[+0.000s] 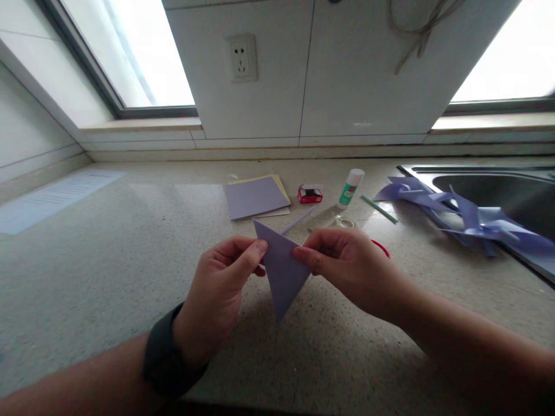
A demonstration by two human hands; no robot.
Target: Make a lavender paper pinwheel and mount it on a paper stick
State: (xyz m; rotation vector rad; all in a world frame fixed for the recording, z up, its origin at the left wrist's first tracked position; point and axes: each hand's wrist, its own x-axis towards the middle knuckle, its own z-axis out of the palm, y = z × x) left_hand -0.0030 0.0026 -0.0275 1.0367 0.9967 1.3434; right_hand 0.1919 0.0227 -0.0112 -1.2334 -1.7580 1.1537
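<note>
Pinching a folded lilac paper triangle [281, 271] above the table [108, 260]: left hand [221, 289] closing thumb and fingers on its left edge, right hand [342, 263] gripping its right corner. Pointing its sharp tip down toward the camera, long axis running near to far. Lying beyond: paper stack [255, 196], glue stick [350, 188], red box [310, 194].
</note>
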